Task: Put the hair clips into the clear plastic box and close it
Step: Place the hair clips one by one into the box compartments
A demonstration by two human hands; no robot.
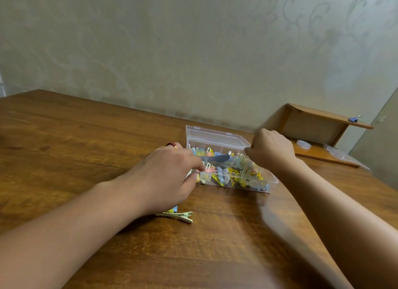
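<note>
The clear plastic box [217,137] stands on the wooden table with its lid raised at the back. Several colourful hair clips [234,172] fill it. My left hand [170,174] is at the box's left front corner and pinches a small pink clip [207,170] at the rim. My right hand [271,150] hovers over the box's right side with its fingers curled; what it holds is hidden. A pale green clip [181,216] lies on the table under my left wrist, with a blue and yellow one [173,209] partly hidden beside it.
A small wooden shelf [323,129] stands against the wall at the back right, with a blue binder clip [354,118] on top and a white lid [303,144] below. The table [86,137] stretches to the left.
</note>
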